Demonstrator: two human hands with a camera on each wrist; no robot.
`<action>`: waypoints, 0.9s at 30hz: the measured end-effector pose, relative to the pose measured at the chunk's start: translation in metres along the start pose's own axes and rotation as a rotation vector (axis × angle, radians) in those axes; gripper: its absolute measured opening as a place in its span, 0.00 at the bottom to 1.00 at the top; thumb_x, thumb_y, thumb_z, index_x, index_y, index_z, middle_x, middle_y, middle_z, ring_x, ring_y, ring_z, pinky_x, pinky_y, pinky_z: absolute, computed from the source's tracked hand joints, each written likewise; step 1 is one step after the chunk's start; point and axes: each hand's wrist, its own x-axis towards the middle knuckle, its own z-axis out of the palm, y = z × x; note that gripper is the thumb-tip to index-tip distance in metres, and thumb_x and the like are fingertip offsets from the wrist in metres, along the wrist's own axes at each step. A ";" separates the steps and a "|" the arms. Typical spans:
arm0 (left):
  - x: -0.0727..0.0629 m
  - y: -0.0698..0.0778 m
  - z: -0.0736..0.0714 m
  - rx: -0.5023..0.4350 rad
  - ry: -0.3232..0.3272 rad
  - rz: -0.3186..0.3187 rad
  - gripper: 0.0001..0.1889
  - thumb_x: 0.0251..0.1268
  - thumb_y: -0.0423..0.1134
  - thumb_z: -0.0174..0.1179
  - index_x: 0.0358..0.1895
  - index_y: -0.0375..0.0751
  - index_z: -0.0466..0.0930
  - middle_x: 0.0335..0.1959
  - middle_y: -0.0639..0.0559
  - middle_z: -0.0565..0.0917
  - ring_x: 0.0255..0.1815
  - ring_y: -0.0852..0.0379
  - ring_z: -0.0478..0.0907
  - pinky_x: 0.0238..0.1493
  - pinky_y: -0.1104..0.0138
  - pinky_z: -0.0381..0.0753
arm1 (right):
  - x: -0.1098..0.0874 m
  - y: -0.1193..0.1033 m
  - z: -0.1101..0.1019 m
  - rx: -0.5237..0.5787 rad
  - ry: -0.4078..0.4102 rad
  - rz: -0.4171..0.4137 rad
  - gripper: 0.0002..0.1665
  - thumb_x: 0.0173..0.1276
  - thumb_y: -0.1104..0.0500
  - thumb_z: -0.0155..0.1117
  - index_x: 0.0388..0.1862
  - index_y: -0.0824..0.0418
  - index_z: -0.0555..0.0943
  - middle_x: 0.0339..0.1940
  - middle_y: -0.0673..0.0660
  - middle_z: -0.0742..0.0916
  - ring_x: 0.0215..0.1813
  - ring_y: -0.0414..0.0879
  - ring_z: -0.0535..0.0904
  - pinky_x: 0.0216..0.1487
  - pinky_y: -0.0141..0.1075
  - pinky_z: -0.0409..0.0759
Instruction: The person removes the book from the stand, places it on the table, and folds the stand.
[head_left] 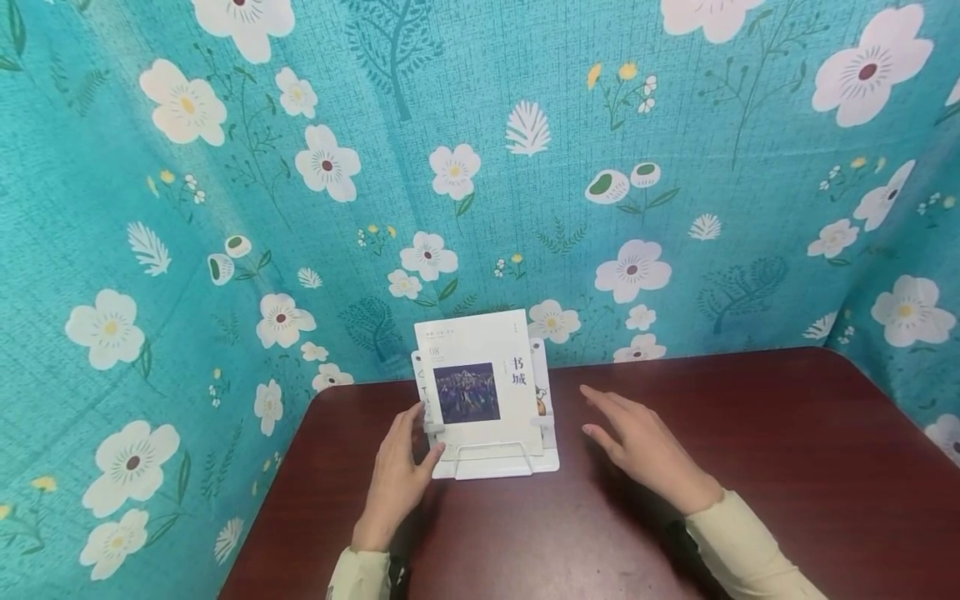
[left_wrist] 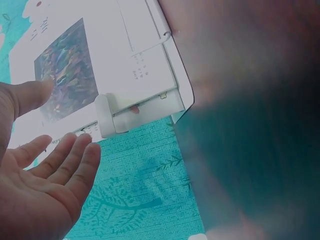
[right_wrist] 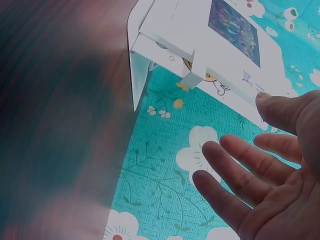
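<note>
A white book [head_left: 480,392] with a dark square picture on its cover leans upright on a white book stand [head_left: 495,468]. Side clips [left_wrist: 104,116] and a wire rest at the bottom edge hold the book in front of the stand's back plate, which has cartoon prints. My left hand [head_left: 399,471] is at the stand's left side, thumb and fingers spread around its edge. To the right of the stand, my right hand [head_left: 645,446] hovers with fingers extended and a gap between it and the book. Neither hand grips anything.
The stand sits near the back edge of a dark red-brown table [head_left: 750,467]. Behind and to the left hangs a teal curtain [head_left: 480,217] with white flowers, close to the table's edge. Light sleeves [head_left: 750,546] cover both forearms.
</note>
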 end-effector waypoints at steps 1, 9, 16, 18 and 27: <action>0.001 0.000 0.001 -0.003 0.009 -0.003 0.37 0.63 0.36 0.74 0.75 0.40 0.69 0.61 0.42 0.82 0.57 0.46 0.85 0.58 0.51 0.86 | 0.001 -0.001 0.001 0.014 -0.003 0.003 0.36 0.70 0.56 0.73 0.75 0.63 0.74 0.65 0.65 0.86 0.65 0.61 0.84 0.62 0.58 0.84; 0.009 0.002 0.002 -0.038 0.059 -0.022 0.34 0.63 0.35 0.74 0.72 0.41 0.72 0.59 0.43 0.84 0.56 0.46 0.85 0.57 0.51 0.87 | 0.006 -0.005 0.005 0.053 0.009 0.003 0.36 0.69 0.59 0.74 0.73 0.64 0.75 0.62 0.64 0.88 0.63 0.60 0.86 0.61 0.58 0.84; 0.011 0.000 0.003 -0.064 0.055 -0.027 0.34 0.64 0.35 0.73 0.73 0.41 0.71 0.59 0.42 0.84 0.57 0.44 0.86 0.58 0.50 0.87 | 0.012 -0.008 0.008 0.082 0.034 -0.002 0.35 0.68 0.61 0.74 0.73 0.63 0.75 0.61 0.64 0.88 0.59 0.57 0.87 0.60 0.57 0.85; 0.012 0.000 0.004 -0.072 0.058 -0.029 0.33 0.64 0.35 0.73 0.72 0.41 0.71 0.59 0.42 0.84 0.57 0.44 0.86 0.58 0.50 0.87 | 0.014 -0.009 0.009 0.093 0.045 -0.008 0.34 0.68 0.62 0.74 0.72 0.64 0.76 0.59 0.64 0.89 0.58 0.57 0.88 0.60 0.57 0.85; 0.014 -0.002 0.008 -0.060 0.099 -0.033 0.32 0.65 0.35 0.72 0.71 0.39 0.73 0.58 0.42 0.84 0.57 0.46 0.85 0.58 0.51 0.87 | 0.027 -0.020 0.014 0.170 0.071 0.015 0.31 0.67 0.63 0.75 0.68 0.65 0.79 0.52 0.62 0.91 0.53 0.56 0.89 0.56 0.55 0.87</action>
